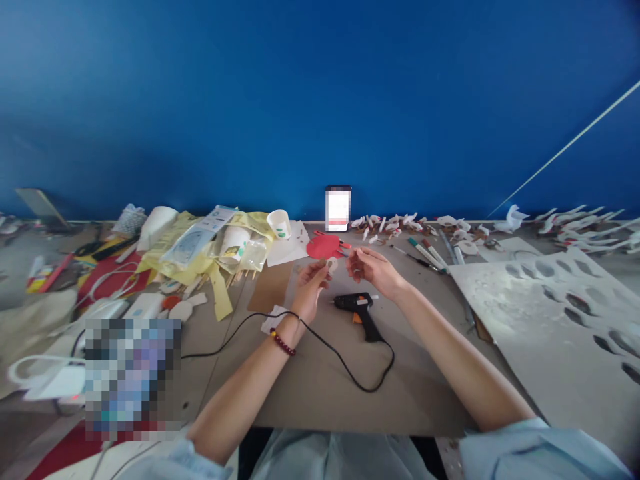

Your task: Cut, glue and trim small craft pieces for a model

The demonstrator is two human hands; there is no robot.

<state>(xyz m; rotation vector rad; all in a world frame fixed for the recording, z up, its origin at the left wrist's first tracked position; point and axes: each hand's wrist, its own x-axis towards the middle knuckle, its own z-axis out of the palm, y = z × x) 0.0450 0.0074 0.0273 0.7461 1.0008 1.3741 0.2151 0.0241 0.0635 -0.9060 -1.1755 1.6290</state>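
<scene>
Above the middle of the table, my left hand (311,288) pinches a small pale ring-like disc (331,264) between thumb and fingers. My right hand (374,270) is a little to the right of it, apart from the disc. Its fingers are curled together, and whatever they may hold is too small to make out. Below my right hand lies a black hot glue gun (361,310) with an orange trigger, its nozzle pointing left and a glue stick at its back. Beyond my hands rests a red round piece (321,247), partly beside the disc in view.
The gun's black cord (334,352) loops across the table and over my left wrist. A phone (339,210) stands against the blue wall. Paper cups (279,225) and yellow packaging lie left; markers (425,250), many white paper-like pieces and a large white sheet (520,313) lie right.
</scene>
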